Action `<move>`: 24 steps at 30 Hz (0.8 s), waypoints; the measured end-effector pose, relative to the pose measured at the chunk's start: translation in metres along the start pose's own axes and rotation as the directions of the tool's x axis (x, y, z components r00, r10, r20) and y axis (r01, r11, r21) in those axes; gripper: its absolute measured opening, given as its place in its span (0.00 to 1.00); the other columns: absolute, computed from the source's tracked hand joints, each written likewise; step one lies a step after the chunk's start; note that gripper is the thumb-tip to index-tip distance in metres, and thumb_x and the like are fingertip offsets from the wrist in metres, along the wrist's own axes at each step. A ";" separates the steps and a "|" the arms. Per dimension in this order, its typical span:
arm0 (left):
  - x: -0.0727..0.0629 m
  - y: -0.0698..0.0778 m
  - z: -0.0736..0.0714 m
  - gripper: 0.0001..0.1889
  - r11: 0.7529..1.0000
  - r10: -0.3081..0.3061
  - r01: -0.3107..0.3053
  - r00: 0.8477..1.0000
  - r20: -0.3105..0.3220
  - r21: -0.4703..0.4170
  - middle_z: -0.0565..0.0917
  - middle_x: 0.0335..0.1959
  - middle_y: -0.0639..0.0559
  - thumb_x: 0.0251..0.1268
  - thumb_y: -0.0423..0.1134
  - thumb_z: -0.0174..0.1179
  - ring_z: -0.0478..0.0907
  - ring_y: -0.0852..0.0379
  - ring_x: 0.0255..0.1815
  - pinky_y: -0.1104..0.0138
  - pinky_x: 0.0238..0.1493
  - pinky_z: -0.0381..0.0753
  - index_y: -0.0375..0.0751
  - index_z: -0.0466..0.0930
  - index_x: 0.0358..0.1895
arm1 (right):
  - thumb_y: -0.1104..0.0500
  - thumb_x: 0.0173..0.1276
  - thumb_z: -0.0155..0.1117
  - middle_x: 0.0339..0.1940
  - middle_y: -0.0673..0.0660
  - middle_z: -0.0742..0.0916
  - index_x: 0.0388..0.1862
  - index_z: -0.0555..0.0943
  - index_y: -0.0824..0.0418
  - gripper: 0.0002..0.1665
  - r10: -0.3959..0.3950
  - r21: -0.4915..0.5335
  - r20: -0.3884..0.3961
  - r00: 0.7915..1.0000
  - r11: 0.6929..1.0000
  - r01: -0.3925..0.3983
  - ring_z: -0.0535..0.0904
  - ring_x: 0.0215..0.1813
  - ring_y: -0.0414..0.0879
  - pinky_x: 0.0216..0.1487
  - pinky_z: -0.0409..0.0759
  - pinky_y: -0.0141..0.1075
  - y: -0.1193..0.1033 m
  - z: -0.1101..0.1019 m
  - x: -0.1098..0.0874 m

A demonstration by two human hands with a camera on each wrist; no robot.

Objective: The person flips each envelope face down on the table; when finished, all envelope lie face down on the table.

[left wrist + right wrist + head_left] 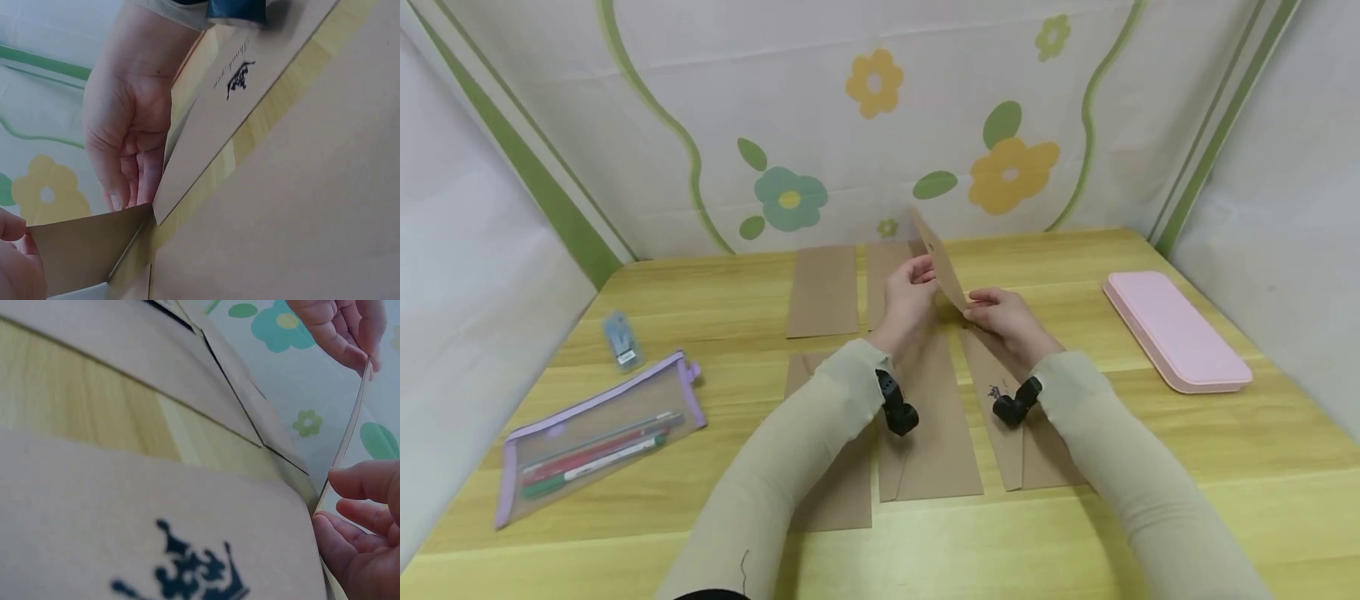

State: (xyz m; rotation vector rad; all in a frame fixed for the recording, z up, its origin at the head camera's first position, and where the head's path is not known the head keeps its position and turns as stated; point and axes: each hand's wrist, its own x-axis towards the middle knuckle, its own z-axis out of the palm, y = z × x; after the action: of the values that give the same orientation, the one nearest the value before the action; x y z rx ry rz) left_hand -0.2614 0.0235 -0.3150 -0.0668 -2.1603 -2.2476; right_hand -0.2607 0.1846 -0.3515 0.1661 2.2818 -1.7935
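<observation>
A brown paper envelope (945,265) is raised on edge near the back of the table, seen almost edge-on. My left hand (912,302) pinches it along one edge; in the right wrist view that left hand (347,328) grips its far end between thumb and fingers. With thumb and fingertips, my right hand (1009,321) holds the lower near corner. Below the hands lie more flat envelopes: a middle one (936,417), a right one (996,400) with a dark crown print, and a left one (842,492) partly under my left arm.
Two more brown rectangles, one at the back left (822,292) and one behind my left hand (883,271), lie flat. A mesh pen pouch (602,400) and a small blue item (622,340) are on the left. A pink case (1176,331) sits at right. A flowered cloth (872,150) hangs behind.
</observation>
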 end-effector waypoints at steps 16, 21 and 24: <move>0.004 0.021 -0.005 0.20 0.975 0.019 -0.046 0.992 0.128 0.216 0.80 0.51 0.45 0.58 0.25 0.56 0.76 0.54 0.50 0.70 0.47 0.78 0.36 0.75 0.55 | 0.67 0.66 0.55 0.62 0.66 0.72 0.68 0.63 0.66 0.31 -0.082 0.027 0.011 0.997 0.996 0.082 0.74 0.52 0.49 0.55 0.75 0.39 -0.002 0.019 -0.009; 0.002 0.023 -0.004 0.20 0.972 0.004 -0.038 0.989 0.147 0.232 0.80 0.51 0.45 0.57 0.24 0.57 0.76 0.54 0.51 0.71 0.48 0.78 0.36 0.75 0.56 | 0.67 0.64 0.57 0.64 0.65 0.72 0.66 0.65 0.66 0.30 -0.155 0.029 -0.040 0.987 0.987 0.156 0.71 0.59 0.53 0.59 0.73 0.43 -0.009 0.026 -0.013; 0.002 0.023 -0.003 0.21 0.971 0.007 -0.042 0.989 0.149 0.234 0.79 0.52 0.44 0.58 0.24 0.57 0.76 0.53 0.52 0.70 0.49 0.77 0.35 0.74 0.56 | 0.66 0.64 0.58 0.61 0.64 0.75 0.63 0.68 0.66 0.27 -0.236 -0.015 -0.102 0.966 0.972 0.236 0.71 0.61 0.54 0.60 0.72 0.43 -0.015 0.030 -0.016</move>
State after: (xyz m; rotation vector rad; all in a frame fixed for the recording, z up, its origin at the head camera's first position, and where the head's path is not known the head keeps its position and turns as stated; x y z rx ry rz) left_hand -0.2619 0.0192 -0.2917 -0.2609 -2.4697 -2.0135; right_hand -0.2453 0.1528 -0.3403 -0.0155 2.4670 -1.9357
